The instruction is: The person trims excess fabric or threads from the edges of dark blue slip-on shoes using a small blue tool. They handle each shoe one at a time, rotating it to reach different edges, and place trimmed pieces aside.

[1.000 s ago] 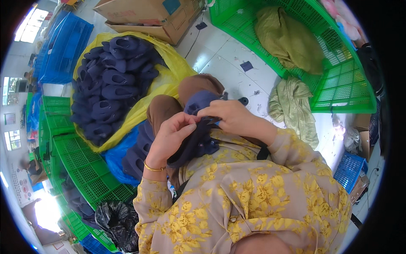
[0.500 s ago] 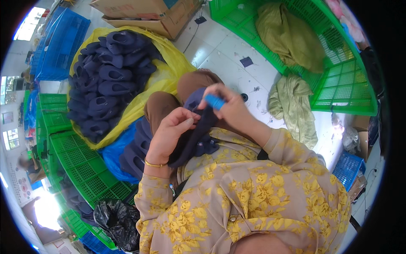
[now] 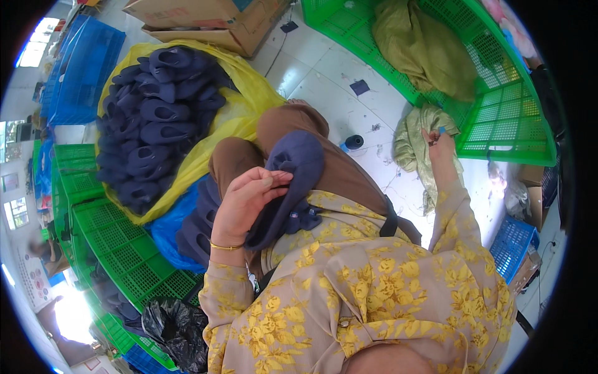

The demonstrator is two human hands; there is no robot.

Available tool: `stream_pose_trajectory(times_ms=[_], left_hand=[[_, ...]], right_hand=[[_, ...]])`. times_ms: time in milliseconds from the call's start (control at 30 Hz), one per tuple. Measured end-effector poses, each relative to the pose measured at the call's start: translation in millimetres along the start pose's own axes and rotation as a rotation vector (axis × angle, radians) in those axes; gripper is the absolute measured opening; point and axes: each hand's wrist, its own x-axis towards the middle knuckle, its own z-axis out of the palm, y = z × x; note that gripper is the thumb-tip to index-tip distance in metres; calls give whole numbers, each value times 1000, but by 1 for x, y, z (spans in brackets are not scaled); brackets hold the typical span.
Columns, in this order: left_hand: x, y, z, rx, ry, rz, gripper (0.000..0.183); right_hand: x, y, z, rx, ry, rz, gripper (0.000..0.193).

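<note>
On my lap lies a navy felt-like slipper point(image 3: 298, 159), its rounded end toward my knees. My left hand point(image 3: 246, 199), with a gold bangle at the wrist, pinches the slipper's opening edge between thumb and fingers. My right hand point(image 3: 441, 146) is stretched far out to the right, over a crumpled pale green cloth point(image 3: 414, 140) beside the green crate. Its fingers look curled, and a small blue piece shows at them; whether it is held or worn I cannot tell. More navy slippers point(image 3: 198, 227) rest against my left thigh, partly behind my left arm.
A yellow bag point(image 3: 246, 118) heaped with navy slippers point(image 3: 165, 111) stands ahead left. Green crates point(image 3: 134, 246) line the left; another large green crate point(image 3: 520, 128) is at the right. A dark thread spool point(image 3: 354, 142) stands on the tiled floor. A cardboard box point(image 3: 205, 22) is ahead.
My right hand has swung from the slipper far out to the right. The slipper's rounded end now shows uncovered. My left hand keeps its pinch in nearly the same place.
</note>
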Motion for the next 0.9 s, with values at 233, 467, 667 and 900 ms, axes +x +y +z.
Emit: stream_pose_trajectory(times_ms=[233, 467, 667, 900], left_hand=[[35, -27, 14, 664, 491, 181, 35], [39, -32, 27, 1120, 659, 352, 30], [31, -32, 11, 739, 461, 222, 17], [11, -16, 15, 507, 256, 120, 8]], right_hand=[[-35, -1, 1, -372, -151, -408, 8], [4, -57, -49, -1396, 6, -1150, 25], [-3, -34, -26, -1325, -189, -658, 31], [-243, 15, 101, -1013, -1282, -477, 26]])
